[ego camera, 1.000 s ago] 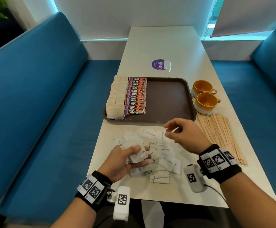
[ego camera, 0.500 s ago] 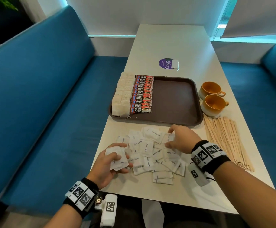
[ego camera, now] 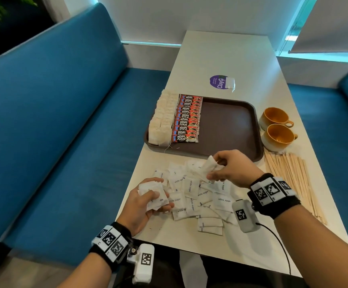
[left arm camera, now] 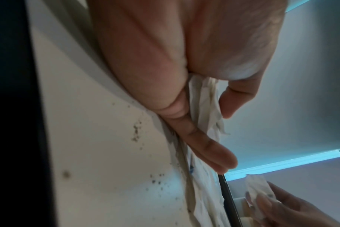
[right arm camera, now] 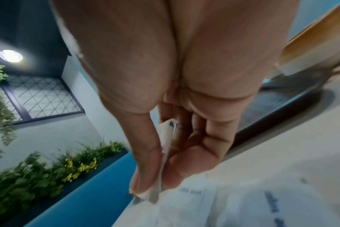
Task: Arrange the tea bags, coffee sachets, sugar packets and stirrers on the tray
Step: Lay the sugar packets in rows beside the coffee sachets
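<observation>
I note my left hand clamped on a loose stack of white paper sugar packets above the counter, right-hand fingers pinching one more packet; careless adding risks the stack fanning and spilling short of the brown plastic tray.

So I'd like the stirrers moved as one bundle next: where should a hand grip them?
Probably around the middle of the stirrers, from above and their free right side. They lie flat and parallel, long ends running near to far, so one grip across the bundle could gather them.
</observation>
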Demonstrator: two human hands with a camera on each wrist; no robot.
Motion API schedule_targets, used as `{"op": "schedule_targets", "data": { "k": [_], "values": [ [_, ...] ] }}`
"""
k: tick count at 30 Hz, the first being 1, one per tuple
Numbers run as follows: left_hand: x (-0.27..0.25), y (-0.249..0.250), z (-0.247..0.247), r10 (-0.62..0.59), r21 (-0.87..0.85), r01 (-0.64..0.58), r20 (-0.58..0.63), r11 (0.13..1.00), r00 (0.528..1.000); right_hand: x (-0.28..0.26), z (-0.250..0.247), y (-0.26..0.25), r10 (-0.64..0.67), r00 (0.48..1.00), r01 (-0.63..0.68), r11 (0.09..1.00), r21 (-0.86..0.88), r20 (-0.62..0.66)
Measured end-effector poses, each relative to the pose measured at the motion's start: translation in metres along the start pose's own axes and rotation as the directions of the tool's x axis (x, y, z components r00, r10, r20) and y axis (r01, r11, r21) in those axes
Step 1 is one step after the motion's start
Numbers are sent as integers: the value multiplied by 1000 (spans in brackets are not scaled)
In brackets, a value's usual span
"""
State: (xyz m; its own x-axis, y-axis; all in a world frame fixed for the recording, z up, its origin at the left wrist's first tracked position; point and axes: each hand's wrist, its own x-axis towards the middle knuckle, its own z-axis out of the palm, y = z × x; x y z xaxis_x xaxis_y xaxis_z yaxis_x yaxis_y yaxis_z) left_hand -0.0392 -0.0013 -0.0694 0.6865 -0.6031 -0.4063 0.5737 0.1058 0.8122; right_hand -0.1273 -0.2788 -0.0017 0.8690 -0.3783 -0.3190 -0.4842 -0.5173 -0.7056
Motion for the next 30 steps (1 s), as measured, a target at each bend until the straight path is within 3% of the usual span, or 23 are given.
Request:
{"op": "schedule_targets", "data": {
  "k": [3, 7, 17, 24, 26, 30],
  "values": [
    [2, -4, -1, 52, -9, -53, -24, 999, 998, 18, 17, -7, 33, 998, -26, 991, -130, 56],
    [0, -7, -1, 76, 19, -75, -53, 997, 996, 26, 32, -9, 61, 998, -56, 932, -359, 4],
    [1, -7, 1, 54, 14, -53, -70, 998, 996, 18, 22, -4, 71, 997, -66, 958, -281, 9],
    [0, -7, -1, 75, 35, -73, -60, 997, 995, 2, 5, -27, -15, 999, 19, 997, -75, 52],
    [-1, -7, 1, 75, 32, -73, -73, 997, 995, 0, 12, -34, -13, 994, 27, 991, -128, 110],
    [0, -7, 0, 75, 16, -74, -88, 997, 993, 2, 52, -34, -35, 985, 100, 912, -399, 168]
  ]
}}
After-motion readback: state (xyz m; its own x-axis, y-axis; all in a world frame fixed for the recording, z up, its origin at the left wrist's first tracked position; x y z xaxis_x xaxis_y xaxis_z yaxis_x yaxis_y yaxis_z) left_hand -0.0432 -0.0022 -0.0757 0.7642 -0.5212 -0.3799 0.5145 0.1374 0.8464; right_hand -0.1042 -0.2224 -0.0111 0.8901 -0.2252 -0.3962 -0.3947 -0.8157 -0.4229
